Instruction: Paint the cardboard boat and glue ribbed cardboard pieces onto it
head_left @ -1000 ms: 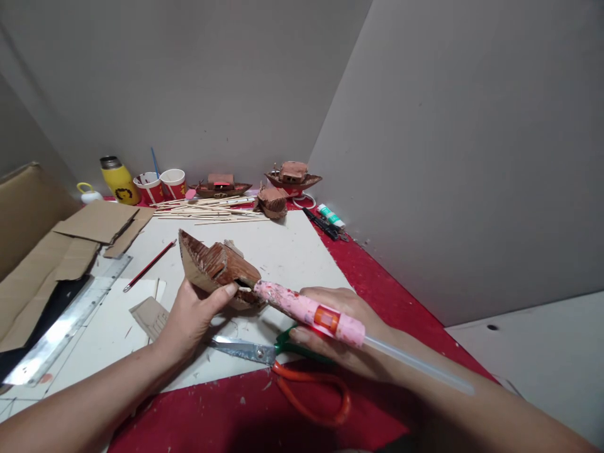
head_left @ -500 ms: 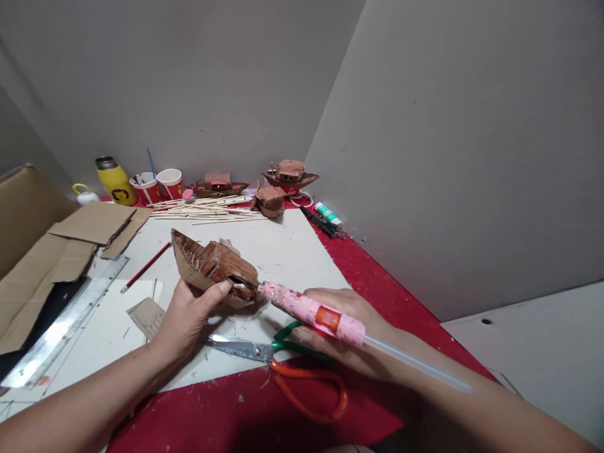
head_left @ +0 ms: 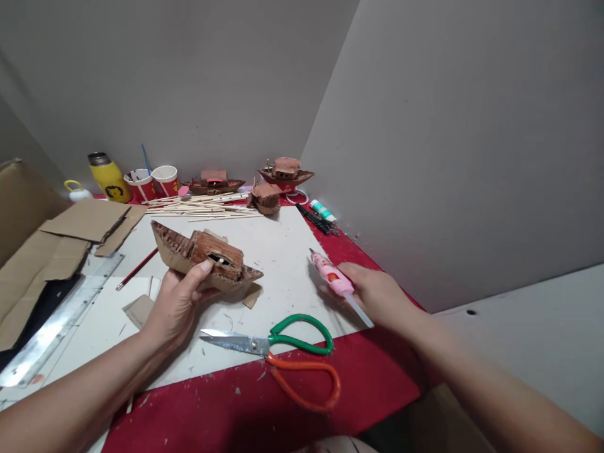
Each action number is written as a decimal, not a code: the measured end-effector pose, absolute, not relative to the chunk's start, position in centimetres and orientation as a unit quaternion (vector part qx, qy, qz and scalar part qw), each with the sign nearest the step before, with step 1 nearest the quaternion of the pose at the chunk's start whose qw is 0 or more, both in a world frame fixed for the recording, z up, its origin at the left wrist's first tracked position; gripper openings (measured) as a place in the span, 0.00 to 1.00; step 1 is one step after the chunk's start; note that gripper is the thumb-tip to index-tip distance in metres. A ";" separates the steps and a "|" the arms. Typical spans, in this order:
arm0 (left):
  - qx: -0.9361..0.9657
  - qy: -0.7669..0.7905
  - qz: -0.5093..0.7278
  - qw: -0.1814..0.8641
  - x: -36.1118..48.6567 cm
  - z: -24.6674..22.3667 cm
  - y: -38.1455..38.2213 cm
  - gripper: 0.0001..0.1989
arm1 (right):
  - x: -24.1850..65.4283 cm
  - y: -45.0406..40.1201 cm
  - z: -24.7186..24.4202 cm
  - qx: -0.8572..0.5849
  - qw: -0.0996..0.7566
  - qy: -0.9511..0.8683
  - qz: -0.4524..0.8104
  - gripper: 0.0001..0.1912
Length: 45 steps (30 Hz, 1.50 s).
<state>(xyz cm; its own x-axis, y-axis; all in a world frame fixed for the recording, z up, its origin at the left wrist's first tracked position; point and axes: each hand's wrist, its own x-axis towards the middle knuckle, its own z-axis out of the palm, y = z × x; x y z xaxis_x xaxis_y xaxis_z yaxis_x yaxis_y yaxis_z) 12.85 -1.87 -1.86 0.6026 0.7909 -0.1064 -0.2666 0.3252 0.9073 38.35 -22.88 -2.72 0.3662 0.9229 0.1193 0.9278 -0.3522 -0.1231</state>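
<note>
My left hand is closed around the lower side of a brown cardboard model boat, thumb by the cabin's window opening. The boat is tilted, its pointed bow up to the left. In my right hand is a pink hot glue gun, its nozzle pointing up and left, apart from the boat. A clear glue stick sticks out of its back end. Between my hands, nearer to me, lie scissors with one green and one orange handle, blades slightly parted.
Thin wooden sticks lie behind the boat, with other model boats at the back. Paper cups and a yellow bottle stand back left. Cardboard pieces, a ruler and a pencil lie left. Walls enclose the table's back and right.
My right hand has drawn the glue gun away from the boat, to the right. The boat has shifted left and up a little in my left hand, and the scissors' handles now show fully.
</note>
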 end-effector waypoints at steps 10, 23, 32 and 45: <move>0.470 0.269 0.381 0.750 13.1 -2.1 -1.6 0.21 | 35.0 -21.7 1.1 -0.691 0.099 -0.715 -0.046 0.12; 0.468 0.261 0.383 0.752 12.8 -1.9 -1.4 0.27 | 30.4 -11.7 -1.4 -0.529 -0.016 -0.848 0.030 0.09; 0.465 0.259 0.385 0.754 12.7 -1.9 -1.4 0.29 | 33.3 -15.8 0.2 -0.611 0.433 -0.549 0.371 0.26; 0.506 0.226 0.362 0.750 12.3 -2.4 -2.4 0.29 | 31.8 -17.4 1.7 -0.555 0.570 -0.465 0.389 0.13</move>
<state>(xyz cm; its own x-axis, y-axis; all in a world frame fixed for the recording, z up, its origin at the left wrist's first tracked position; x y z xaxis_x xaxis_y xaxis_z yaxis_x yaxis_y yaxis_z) 12.31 -2.39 -2.39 0.6360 0.7712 0.0269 -0.3137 0.2265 0.9221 31.85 -17.37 1.67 0.2654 0.9592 0.0978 0.0722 0.0813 -0.9941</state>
